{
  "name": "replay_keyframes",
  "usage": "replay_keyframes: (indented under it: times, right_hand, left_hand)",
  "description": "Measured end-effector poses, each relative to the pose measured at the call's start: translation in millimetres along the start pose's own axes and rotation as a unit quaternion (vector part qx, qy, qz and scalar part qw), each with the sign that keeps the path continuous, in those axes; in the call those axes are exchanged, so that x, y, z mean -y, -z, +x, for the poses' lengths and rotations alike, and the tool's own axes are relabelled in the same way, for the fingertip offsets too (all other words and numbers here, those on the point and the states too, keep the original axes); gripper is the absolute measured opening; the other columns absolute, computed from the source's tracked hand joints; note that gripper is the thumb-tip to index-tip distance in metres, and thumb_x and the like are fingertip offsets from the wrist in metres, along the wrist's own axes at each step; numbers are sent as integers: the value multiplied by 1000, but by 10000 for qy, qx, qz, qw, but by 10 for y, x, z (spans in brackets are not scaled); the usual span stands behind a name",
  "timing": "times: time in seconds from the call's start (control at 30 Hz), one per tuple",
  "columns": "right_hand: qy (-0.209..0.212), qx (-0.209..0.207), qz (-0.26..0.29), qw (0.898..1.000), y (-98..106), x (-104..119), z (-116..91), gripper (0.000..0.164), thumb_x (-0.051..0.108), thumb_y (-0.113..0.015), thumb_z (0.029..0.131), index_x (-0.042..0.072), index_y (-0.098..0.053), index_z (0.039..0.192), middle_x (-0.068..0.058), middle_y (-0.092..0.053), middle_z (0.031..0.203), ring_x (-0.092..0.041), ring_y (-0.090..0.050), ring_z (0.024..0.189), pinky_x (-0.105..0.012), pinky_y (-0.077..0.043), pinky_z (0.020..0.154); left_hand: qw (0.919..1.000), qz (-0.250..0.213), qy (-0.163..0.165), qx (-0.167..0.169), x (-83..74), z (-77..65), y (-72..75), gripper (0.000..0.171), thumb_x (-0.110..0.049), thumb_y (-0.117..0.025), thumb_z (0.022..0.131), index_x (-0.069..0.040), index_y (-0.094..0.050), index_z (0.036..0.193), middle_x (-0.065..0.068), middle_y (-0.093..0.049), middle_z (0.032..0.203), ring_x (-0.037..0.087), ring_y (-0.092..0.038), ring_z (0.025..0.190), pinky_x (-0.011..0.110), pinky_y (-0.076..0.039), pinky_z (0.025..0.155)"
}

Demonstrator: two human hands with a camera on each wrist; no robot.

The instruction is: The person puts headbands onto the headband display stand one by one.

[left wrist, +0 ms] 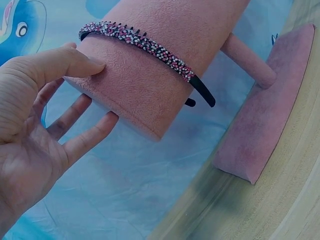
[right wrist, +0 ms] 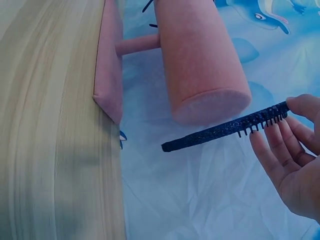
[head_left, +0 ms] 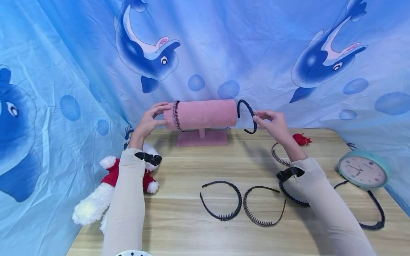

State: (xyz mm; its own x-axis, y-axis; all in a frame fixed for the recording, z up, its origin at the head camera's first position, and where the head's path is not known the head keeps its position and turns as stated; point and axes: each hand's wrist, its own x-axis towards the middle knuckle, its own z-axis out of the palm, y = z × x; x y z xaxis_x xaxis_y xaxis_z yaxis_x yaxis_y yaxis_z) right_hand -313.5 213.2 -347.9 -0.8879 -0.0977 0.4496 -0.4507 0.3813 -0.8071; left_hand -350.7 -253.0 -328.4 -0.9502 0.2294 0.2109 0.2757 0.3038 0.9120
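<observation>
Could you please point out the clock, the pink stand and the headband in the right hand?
Clock (head_left: 362, 172), head view: on its dial.
Pink stand (head_left: 207, 113), head view: on its roll.
Held headband (right wrist: 224, 129), right wrist view: on its arch.

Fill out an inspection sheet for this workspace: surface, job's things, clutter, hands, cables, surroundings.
Surface: wood-grain table.
Job's things: pink stand upright, beaded headband around its left part; dark headband off its right end; loose headbands on the table.
Clutter: teal clock, small red object, plush toy.
Hands: left hand holds the stand's left end; right hand pinches the dark headband.
Cables: nothing seen.
Surroundings: blue dolphin-print curtain.
</observation>
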Motion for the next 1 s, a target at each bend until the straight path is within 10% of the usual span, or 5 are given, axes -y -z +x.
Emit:
replay_keyframes:
  times: [0.33,0.8,1.0]
  right_hand:
    - [43,-205,372,9991,-186,8,196,31,11,-71,95,-9,-70,119,-2,-72,91,0,-66,78,-20,-62,70]
    - [30,66,142,9999,-401,311,227,32,7,-67,97,-13,-67,122,-33,-69,106,-8,-65,83,-36,-64,77]
    - [87,105,151,9998,-501,312,250,31,5,-67,96,-13,-68,120,-34,-69,104,-13,-65,82,-22,-62,71]
  left_hand:
    - [9999,-21,-167,24,23,12,-10,61,11,-71,85,1,-56,142,5,-37,163,29,-42,145,33,-47,110]
    - [9999,-120,-13,4,18,9,-12,61,8,-73,85,-1,-56,142,0,-38,162,25,-42,145,18,-49,99]
    - [9999,-98,-15,-24,35,4,15,61,8,-73,85,0,-56,143,2,-37,163,25,-41,145,20,-49,102]
